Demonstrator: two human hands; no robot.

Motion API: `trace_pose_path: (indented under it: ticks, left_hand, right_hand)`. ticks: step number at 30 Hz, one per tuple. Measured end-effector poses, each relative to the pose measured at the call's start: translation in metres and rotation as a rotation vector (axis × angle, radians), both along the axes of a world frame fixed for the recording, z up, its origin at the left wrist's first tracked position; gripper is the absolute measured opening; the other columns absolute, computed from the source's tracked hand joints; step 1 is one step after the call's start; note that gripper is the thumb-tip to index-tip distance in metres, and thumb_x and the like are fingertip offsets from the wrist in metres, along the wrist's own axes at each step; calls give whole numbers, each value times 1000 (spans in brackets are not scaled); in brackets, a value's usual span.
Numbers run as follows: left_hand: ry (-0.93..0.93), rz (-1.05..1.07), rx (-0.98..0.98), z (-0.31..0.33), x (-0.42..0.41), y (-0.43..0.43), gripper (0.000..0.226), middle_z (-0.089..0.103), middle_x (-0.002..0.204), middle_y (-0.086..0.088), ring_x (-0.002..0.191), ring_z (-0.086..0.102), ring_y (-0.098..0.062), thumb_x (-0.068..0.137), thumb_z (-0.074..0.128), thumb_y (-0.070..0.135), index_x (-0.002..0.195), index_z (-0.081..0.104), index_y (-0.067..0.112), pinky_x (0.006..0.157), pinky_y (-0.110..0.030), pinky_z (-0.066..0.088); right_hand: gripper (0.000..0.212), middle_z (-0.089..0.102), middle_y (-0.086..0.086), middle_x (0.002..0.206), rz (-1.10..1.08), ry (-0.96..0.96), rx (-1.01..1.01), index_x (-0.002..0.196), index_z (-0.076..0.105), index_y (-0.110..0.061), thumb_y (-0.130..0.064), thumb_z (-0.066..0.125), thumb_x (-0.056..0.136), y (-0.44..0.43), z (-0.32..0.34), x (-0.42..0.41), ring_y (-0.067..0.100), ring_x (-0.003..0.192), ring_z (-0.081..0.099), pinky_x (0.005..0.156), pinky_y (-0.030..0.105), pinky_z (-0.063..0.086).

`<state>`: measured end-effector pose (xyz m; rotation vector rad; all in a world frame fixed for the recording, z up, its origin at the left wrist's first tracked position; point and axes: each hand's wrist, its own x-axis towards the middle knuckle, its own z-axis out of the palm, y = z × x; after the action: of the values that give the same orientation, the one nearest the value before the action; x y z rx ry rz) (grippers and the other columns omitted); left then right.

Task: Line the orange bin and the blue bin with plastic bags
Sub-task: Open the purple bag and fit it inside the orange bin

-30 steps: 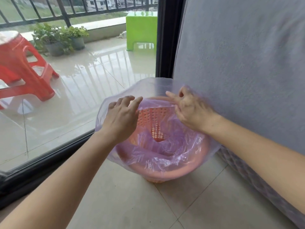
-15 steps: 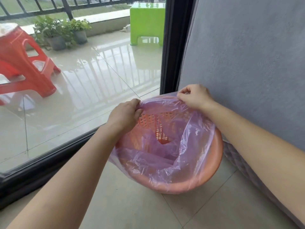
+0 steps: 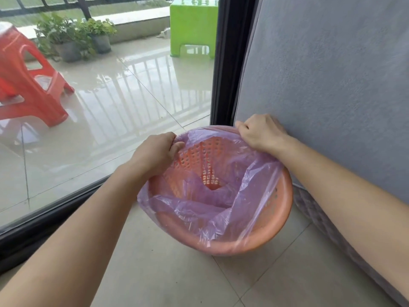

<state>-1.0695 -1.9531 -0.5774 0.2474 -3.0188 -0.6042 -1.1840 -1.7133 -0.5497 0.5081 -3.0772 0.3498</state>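
Head view looks down at your two bare hands working on the orange bin (image 3: 274,227), which stands on the tiled floor (image 3: 168,269) in the corner between the glass door (image 3: 110,107) and the grey mattress (image 3: 332,85) leaning upright on its right. The bin tips slightly toward you, so you see into its perforated inside. A thin purple bag (image 3: 250,185) lies in it, crumpled and sagging toward the bottom, with a gap at the middle where the orange mesh shows bare.

Your left hand (image 3: 155,154) sits at the far left of the rim, its grip closed on the bag's edge, thumb inside the bin and fingers curled over the outside. Your right hand (image 3: 261,134) is at the far right of the rim, just beside the mattress, knuckles up, its grip pinched narrow on the bag's edge there. Between the two hands the film is drawn over the far rim. Along the near left rim the bag already hangs over the outside; along the near right rim the orange plastic is uncovered, the film running down inside it.

Beyond the glass, on the wet balcony, stand a red stool (image 3: 28,85), a green stool (image 3: 192,27) and potted plants (image 3: 73,38). No blue bin shows.
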Motion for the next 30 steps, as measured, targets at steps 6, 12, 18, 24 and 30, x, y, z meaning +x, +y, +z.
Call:
trace_pose_path:
  ticks: [6, 12, 18, 24, 30]
  left_hand:
    - [-13, 14, -16, 5, 18, -6, 30, 66, 102, -14, 96, 60, -35, 99, 45, 40, 120, 49, 19, 79, -41, 48]
    - [15, 17, -204, 9, 39, -11, 33, 66, 110, -17, 99, 60, -37, 100, 43, 38, 123, 49, 15, 75, -39, 47]
    - [78, 0, -200, 9, 51, -5, 33, 67, 107, -20, 100, 60, -39, 100, 43, 34, 121, 51, 10, 78, -44, 49]
    - [44, 68, 40, 3, 56, -5, 35, 68, 109, -16, 103, 60, -36, 102, 39, 39, 126, 51, 16, 82, -39, 45]
    - [-42, 105, 245, 2, 50, -8, 47, 59, 80, -6, 89, 59, -31, 102, 26, 48, 76, 47, 15, 79, -37, 42]
  right_hand:
    - [18, 49, 3, 68, -131, -712, -885, 111, 59, -10, -23, 52, 101, 19, 9, -7, 8, 46, 44, 40, 17, 36]
    - [20, 66, 1, 86, -79, -207, -645, 110, 69, -15, -17, 64, 91, 21, 24, 14, 13, 72, 63, 73, 24, 51]
    - [32, 72, 3, 108, 15, -148, -320, 103, 74, -18, -40, 52, 94, -17, 36, 36, 23, 102, 64, 90, 33, 51]
    - [25, 71, 1, 92, -122, -263, -345, 86, 77, -17, -33, 59, 91, -38, 22, 15, 21, 90, 63, 71, 23, 44]
    - [15, 55, 13, 67, -140, -485, 34, 79, 59, -3, -11, 53, 90, -45, 20, 4, 28, 63, 57, 51, 29, 44]
